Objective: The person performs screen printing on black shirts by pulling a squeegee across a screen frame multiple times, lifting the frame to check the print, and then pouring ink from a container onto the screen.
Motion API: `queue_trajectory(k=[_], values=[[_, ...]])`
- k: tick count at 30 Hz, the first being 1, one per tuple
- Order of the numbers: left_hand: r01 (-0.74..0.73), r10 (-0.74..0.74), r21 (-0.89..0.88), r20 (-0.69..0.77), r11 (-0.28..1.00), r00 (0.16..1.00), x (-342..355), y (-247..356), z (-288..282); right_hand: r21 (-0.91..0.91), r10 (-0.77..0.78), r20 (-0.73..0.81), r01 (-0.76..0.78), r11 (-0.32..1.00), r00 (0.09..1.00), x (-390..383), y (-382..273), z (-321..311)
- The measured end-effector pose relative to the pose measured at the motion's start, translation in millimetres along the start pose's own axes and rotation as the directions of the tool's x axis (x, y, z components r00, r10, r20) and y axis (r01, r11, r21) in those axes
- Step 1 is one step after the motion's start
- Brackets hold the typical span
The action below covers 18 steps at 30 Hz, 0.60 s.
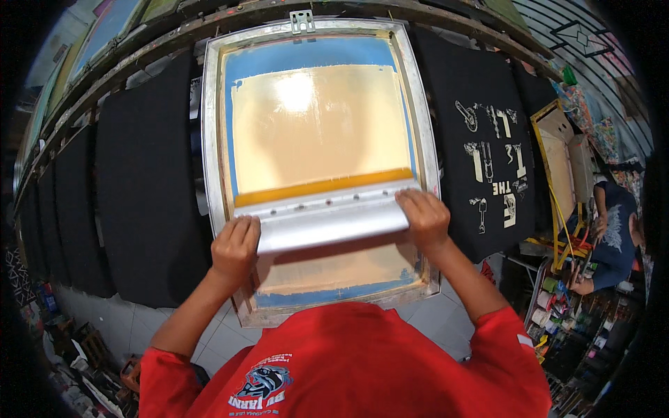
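Note:
A wide squeegee (333, 230) with a silver metal handle and an amber blade lies across a screen printing frame (211, 146). My left hand (237, 245) grips its left end, and my right hand (425, 214) is closed round the right end. The blade faces away from me and meets the mesh (317, 132), which is cream-coloured with blue borders. The handle tilts toward me and casts a shadow on the near mesh. At the frame's far edge sits a metal clamp bracket (302, 22). What lies under the frame is mostly hidden.
Black shirts (143, 181) hang in a row to the left. Another black shirt (481, 153) with a pale print lies at right. Beyond it stands a yellow-edged wooden frame (555, 125). A person (617, 230) in dark clothing works at far right, near shelves of small containers (543, 299).

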<state>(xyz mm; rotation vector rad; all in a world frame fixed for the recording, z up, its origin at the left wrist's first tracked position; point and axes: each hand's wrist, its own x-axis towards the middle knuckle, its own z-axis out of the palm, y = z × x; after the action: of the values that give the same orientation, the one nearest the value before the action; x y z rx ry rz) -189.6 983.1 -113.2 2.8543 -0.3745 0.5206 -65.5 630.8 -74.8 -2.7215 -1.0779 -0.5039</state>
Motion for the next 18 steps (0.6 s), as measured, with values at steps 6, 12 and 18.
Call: queue_trajectory(k=[6,12,18], values=[[-0.008,0.009,0.047,-0.031,0.999,0.999,82.3,-59.9,38.3,0.013,0.014,0.035,-0.014,1.000,0.999,77.3,59.1,44.4],[0.090,-0.083,-0.047,0.124,0.995,0.989,202.6,-127.8,28.7,0.030,0.054,0.246,-0.063,0.998,0.968,202.9,108.0,32.4],[0.110,-0.073,-0.162,0.218,0.981,0.973,202.4,-114.1,-51.5,0.023,0.053,0.294,-0.062,0.998,0.954,198.1,86.2,-32.5]])
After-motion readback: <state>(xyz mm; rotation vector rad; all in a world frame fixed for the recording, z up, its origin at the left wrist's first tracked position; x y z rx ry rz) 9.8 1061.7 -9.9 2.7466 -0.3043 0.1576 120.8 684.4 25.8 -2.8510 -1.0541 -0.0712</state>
